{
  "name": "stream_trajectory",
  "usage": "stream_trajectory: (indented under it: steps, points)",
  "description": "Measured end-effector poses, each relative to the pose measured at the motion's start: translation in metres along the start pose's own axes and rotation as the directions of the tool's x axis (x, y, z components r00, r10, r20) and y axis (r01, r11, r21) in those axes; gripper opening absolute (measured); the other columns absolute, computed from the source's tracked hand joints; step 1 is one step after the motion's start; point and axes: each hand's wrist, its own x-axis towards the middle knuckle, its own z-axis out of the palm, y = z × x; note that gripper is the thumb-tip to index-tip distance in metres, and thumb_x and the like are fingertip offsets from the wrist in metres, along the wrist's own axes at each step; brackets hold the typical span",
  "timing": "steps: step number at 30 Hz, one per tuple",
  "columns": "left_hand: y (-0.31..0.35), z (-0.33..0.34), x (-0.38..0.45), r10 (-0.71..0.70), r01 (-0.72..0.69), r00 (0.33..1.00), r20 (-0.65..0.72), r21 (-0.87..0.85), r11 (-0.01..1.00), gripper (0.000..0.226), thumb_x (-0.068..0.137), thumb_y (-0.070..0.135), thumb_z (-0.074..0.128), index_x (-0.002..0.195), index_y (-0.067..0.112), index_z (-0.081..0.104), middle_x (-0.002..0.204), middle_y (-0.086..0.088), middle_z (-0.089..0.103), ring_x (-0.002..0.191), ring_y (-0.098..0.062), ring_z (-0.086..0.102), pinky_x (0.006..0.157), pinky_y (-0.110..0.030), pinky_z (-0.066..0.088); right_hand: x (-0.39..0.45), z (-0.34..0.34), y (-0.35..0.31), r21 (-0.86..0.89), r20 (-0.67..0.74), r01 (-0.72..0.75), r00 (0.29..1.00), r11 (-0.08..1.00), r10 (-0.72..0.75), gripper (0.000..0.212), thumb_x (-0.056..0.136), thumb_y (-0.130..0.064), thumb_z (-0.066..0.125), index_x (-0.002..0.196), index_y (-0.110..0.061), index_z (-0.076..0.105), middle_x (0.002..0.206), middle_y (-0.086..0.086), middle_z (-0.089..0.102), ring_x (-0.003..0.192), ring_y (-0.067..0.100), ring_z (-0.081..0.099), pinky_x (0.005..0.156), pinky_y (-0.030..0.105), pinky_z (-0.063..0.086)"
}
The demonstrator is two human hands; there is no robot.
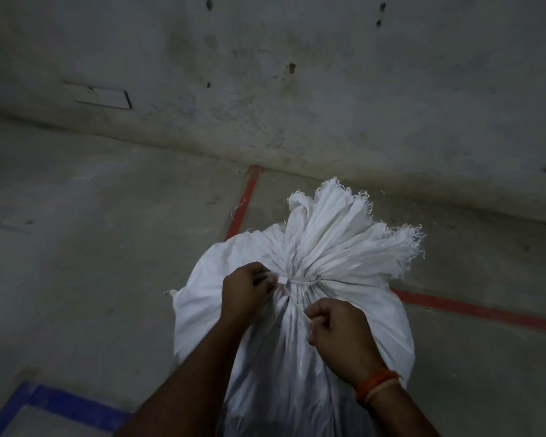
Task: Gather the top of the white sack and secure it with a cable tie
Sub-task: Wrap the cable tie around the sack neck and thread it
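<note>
white sack (pixel 297 357) stands at lower centre of the frame on the concrete floor (pixel 92 247), its frayed top already bunched into a neck. at centre left, the left hand (pixel 245 293) is closed, fingers pinched at the cable tie (pixel 300 281) head beside the neck. the tie rings the gathered cloth. to the right and lower, the right hand (pixel 338 335) is clenched around the tie's thin tail. to cinch well, i'd brace the head steady and draw the tail straight away, keeping the band low under the flare so it can't slip off.
</note>
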Motion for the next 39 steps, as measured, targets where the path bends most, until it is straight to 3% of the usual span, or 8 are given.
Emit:
stream_trajectory:
  steps: [7,12,15,18,23,28,32,39]
  points:
    - [0.003,-0.003,-0.002,-0.058,0.076,0.994,0.093,-0.204,0.976,0.008,0.086,0.019,0.074,0.078,0.018,0.073,0.074,-0.001,0.075,0.069,-0.019,0.072,0.068,-0.038,0.059,0.004,-0.017,-0.002,0.198,0.320,0.242,0.900,0.950,-0.296,0.067,0.076,-0.005,0.045,0.134,-0.038,0.054,0.102,-0.001,0.064,0.091,0.012,0.063,0.081,0.019,0.051]
    - [0.007,-0.002,-0.002,-0.027,0.044,0.996,0.085,-0.201,0.979,0.008,0.086,0.020,0.075,0.078,0.017,0.073,0.075,0.000,0.075,0.073,-0.019,0.073,0.074,-0.040,0.061,0.014,-0.007,-0.003,0.005,0.271,0.440,0.864,0.898,-0.425,0.039,0.088,-0.017,0.064,0.126,-0.024,0.066,0.111,-0.006,0.065,0.093,0.002,0.060,0.081,0.004,0.042]
    - [0.007,-0.002,-0.002,-0.016,0.035,0.996,0.092,-0.208,0.977,0.007,0.085,0.020,0.076,0.079,0.018,0.073,0.076,0.002,0.076,0.075,-0.017,0.073,0.075,-0.040,0.060,0.020,0.000,-0.005,-0.064,0.205,0.471,0.869,0.880,-0.451,0.020,0.087,-0.028,0.067,0.105,-0.024,0.075,0.098,-0.003,0.066,0.086,0.007,0.061,0.079,0.016,0.046]
    - [0.006,-0.001,-0.002,-0.015,0.032,0.997,0.082,-0.210,0.977,0.007,0.083,0.020,0.077,0.077,0.019,0.073,0.073,0.003,0.075,0.072,-0.015,0.072,0.070,-0.040,0.059,0.023,0.005,-0.001,-0.113,0.016,0.411,0.911,0.905,-0.412,0.007,0.085,-0.027,0.071,0.083,-0.020,0.073,0.089,-0.005,0.054,0.077,0.007,0.055,0.071,0.017,0.043]
    - [0.009,0.003,-0.003,-0.017,0.030,0.997,0.073,-0.182,0.983,0.010,0.083,0.024,0.077,0.077,0.020,0.072,0.068,0.007,0.072,0.061,-0.007,0.064,0.062,-0.035,0.056,0.023,0.012,0.000,-0.163,-0.181,0.270,0.937,0.949,-0.298,0.019,0.081,-0.016,0.067,0.068,-0.021,0.053,0.093,-0.004,0.046,0.067,-0.002,0.049,0.064,0.007,0.038]
    - [0.008,0.004,-0.002,-0.008,0.022,0.997,0.076,-0.181,0.983,0.012,0.082,0.026,0.078,0.075,0.020,0.070,0.068,0.004,0.072,0.063,-0.012,0.066,0.068,-0.046,0.059,0.026,0.018,-0.001,-0.148,-0.211,0.201,0.950,0.968,-0.229,0.015,0.078,-0.013,0.065,0.065,-0.013,0.057,0.090,-0.001,0.047,0.063,0.006,0.051,0.060,0.020,0.047]
    - [0.009,0.004,-0.003,0.006,0.006,0.997,0.070,-0.173,0.985,0.012,0.082,0.023,0.078,0.074,0.019,0.069,0.068,0.003,0.073,0.062,-0.011,0.066,0.068,-0.046,0.059,0.028,0.020,-0.002,-0.151,-0.206,0.184,0.955,0.971,-0.213,0.020,0.079,-0.013,0.066,0.063,-0.018,0.056,0.088,-0.002,0.047,0.063,0.002,0.048,0.059,0.005,0.037]
    - [0.013,0.002,-0.004,0.018,0.002,0.994,0.105,-0.187,0.982,0.011,0.083,0.021,0.076,0.075,0.019,0.068,0.070,0.002,0.074,0.061,-0.010,0.064,0.063,-0.037,0.056,0.033,0.023,-0.007,-0.128,-0.238,0.149,0.955,0.980,-0.177,0.029,0.083,-0.027,0.074,0.061,-0.023,0.055,0.089,0.001,0.051,0.064,0.000,0.044,0.060,0.002,0.033]
